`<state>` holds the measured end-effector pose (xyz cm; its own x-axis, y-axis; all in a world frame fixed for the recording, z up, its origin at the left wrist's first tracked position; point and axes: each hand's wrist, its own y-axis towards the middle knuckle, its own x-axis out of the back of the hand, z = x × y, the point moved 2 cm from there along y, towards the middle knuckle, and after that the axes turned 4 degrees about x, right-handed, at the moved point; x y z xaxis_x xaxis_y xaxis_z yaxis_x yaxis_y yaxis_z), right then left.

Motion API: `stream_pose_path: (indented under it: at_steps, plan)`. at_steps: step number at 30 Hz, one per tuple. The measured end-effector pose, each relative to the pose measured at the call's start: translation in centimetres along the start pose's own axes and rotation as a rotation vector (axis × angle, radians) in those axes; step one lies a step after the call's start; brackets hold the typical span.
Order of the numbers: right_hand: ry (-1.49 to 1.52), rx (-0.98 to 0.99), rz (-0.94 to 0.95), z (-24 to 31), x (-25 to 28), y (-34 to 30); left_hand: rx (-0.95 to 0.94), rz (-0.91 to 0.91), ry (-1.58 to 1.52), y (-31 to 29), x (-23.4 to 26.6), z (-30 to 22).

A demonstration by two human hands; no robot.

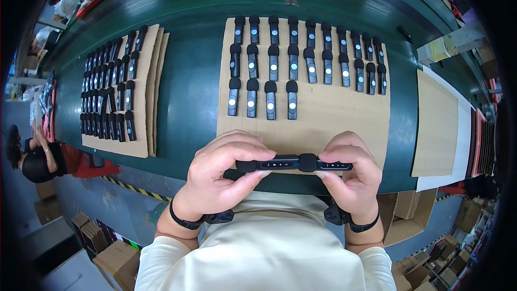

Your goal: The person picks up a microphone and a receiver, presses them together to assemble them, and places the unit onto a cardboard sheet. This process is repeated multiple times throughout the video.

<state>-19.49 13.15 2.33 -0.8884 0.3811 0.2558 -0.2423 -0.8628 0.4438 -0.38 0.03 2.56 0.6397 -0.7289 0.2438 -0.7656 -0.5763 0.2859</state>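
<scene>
Near edge of the bench (189, 83), middle stretch: both hands busy, two black mic-shaped units held end to end just over the cardboard sheet's near edge. Left hand (215, 175) pinches the left unit (280, 162) between thumb and fingertips, close to its foam tip. Right hand (355, 178) has the same pinch on the right unit (335, 166), beside its foam tip. Both foam tips point left; tail of the left unit meets the foam of the right one. Narrow panels with small light marks visible on both.

Cardboard sheet (334, 116): three rows of matching units (273, 66), foam toward the bench's far edge, most with pale round spots. Far and middle rows hold ten each; near row has four, at the sheet's left side.

Toward the bench's left end: stacked cardboard sheets (141, 143), top one carrying four tight rows of similar units. Right end: tan board (435, 124) on a white sheet (461, 129).
</scene>
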Motion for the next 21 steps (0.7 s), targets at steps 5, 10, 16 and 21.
stream_pose_path:
  at_steps: [5, 10, 16, 21]
  plan:
    - [0.031, 0.021, -0.005, -0.1, 0.1, 0.0, -0.009, -0.037, 0.037, 0.3, -0.3, -0.4]
    - [0.102, -0.031, -0.042, 0.0, 0.0, -0.4, -0.036, -0.011, 0.13, 0.7, -0.1, -0.4]
    - [0.062, -0.077, -0.028, -0.3, -0.1, -0.4, -0.109, 0.009, 0.073, 1.1, -0.5, 0.2]
    - [-0.003, -0.059, 0.049, 0.8, -0.8, 0.9, 0.029, 0.055, -0.062, 1.1, -1.6, 0.6]
